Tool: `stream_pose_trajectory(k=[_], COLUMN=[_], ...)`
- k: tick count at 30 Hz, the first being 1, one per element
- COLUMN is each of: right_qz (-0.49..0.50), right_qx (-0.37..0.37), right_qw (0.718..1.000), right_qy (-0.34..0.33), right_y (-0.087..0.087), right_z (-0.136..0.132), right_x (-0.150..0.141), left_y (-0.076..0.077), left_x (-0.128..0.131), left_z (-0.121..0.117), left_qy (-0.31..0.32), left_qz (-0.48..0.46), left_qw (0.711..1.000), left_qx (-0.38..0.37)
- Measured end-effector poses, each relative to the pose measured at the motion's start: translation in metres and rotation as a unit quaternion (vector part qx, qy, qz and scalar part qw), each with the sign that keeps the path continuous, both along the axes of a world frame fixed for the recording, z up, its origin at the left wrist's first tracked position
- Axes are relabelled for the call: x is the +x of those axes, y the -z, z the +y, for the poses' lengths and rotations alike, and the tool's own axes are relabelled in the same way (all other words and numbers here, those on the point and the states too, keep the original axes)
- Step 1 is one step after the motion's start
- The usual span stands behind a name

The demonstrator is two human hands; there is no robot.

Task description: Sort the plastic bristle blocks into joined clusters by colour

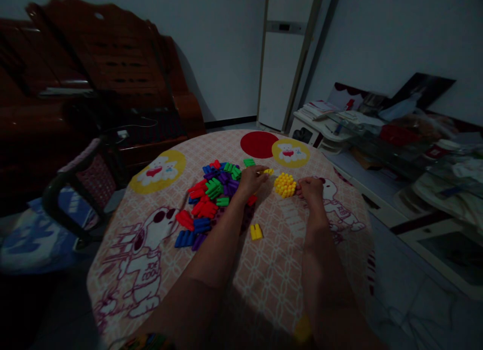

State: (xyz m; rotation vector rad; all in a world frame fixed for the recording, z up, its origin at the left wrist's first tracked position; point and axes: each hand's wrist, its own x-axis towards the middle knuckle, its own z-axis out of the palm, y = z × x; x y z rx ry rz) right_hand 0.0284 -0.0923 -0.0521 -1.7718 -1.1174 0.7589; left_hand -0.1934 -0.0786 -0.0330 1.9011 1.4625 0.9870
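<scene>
My left hand (252, 182) is closed in a pinch on a small yellow plastic building block (268, 171), which sticks out to the right of its fingertips. Just right of it stands a cluster of joined yellow building blocks (286, 185) on the table. The fingers of my right hand (311, 190) are curled at the cluster's right side and appear to hold its edge; the fingertips are partly hidden. A loose yellow block (256, 232) lies nearer to me, between my forearms. Left of my left hand is a pile of loose blocks, with red (204, 207), green (214, 188), blue (184, 238) and purple (230, 188) ones.
A patterned cloth covers the round table (271, 279). At the left stands a chair (83, 189), with a carved wooden bench (109, 63) behind. A low cabinet (381, 189) with cluttered shelves runs along the right. A tall white appliance (283, 78) stands at the back.
</scene>
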Motion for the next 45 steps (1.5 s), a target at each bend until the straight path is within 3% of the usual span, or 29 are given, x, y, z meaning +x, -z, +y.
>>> stream_pose_trajectory(k=[6,10,22,33,36,40,45], right_qz=[0.033,0.025,0.016,0.032,0.024,0.021,0.043], right_qx=[-0.012,-0.006,-0.009,-0.014,-0.016,-0.021,-0.005], right_qw=[0.999,1.000,1.000,0.999,0.999,0.999,0.999], right_qy=[0.019,0.018,0.015,0.021,0.021,0.016,0.012], right_y=[-0.006,-0.005,-0.006,-0.008,-0.008,-0.007,-0.004], right_z=[-0.002,-0.002,-0.002,-0.003,-0.003,-0.003,-0.001], right_x=[-0.003,-0.003,-0.003,-0.004,-0.004,-0.004,-0.002], left_y=[0.000,0.002,0.000,0.012,0.005,-0.016,-0.044], left_x=[0.005,0.014,0.026,0.027,0.016,-0.008,-0.015], left_z=[-0.002,-0.006,-0.016,-0.008,-0.007,-0.009,-0.029], left_qy=[-0.012,0.007,-0.019,0.027,0.014,0.003,0.078], left_qz=[0.212,0.279,0.201,0.091,0.081,0.124,0.255], left_qw=[0.977,0.960,0.979,0.995,0.996,0.992,0.962], left_qx=[0.026,-0.001,-0.016,-0.037,-0.033,-0.035,-0.058])
